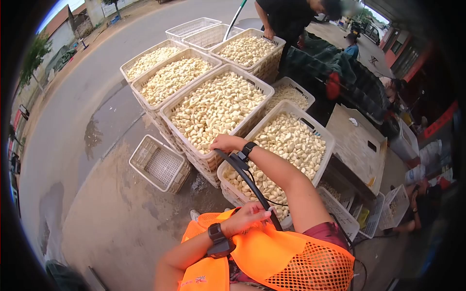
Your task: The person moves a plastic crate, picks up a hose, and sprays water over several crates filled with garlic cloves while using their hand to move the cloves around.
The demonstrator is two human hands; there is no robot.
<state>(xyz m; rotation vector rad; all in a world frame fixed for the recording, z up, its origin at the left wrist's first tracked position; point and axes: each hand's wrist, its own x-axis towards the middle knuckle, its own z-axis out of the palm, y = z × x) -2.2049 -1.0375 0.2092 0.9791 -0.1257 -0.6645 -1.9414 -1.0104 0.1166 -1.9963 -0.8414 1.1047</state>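
Note:
My right hand (227, 143) reaches over the near corner of a white plastic crate (264, 89) heaped with peeled garlic cloves (218, 109). Its fingers are curled round the upper end of a black hose (250, 183). The hose curves down towards my body, passing over another crate of garlic cloves (286, 145). Close to my chest, my left hand (246, 218) has its fingers bent against the hose's lower part, partly hiding their grip. Both wrists wear black devices.
More garlic-filled crates (177, 77) stand stacked beyond. A small crate (160, 167) sits on the wet ground at left. A co-worker (291, 19) in black bends over the far crates, near a green-and-white pole (236, 17). A board (354, 145) lies at right.

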